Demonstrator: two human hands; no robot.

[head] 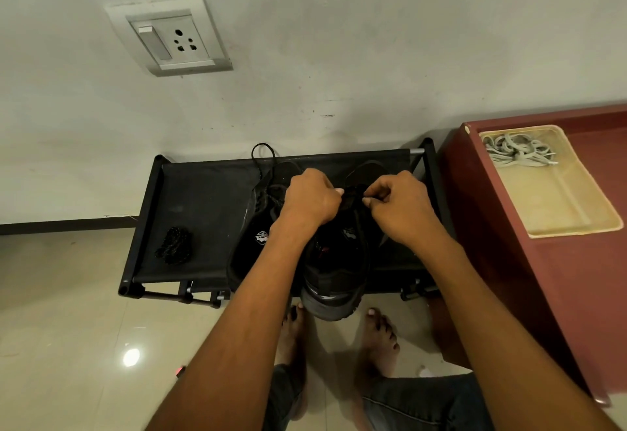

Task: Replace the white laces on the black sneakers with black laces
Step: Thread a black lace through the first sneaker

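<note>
A person's left hand and right hand are each pinching a black lace end above the right sneaker, lying toe-toward-the-person on the shoe rack, while the removed white laces are sitting in a tray right of the rack.

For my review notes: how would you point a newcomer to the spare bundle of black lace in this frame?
Start at the black fabric-topped rack standing against the wall. Two black sneakers sit on its middle and right; the black lace bundle lies alone near the rack's front left corner. It is a small coiled, speckled cord, untouched, unlike the lace already threaded in the left sneaker.
</note>
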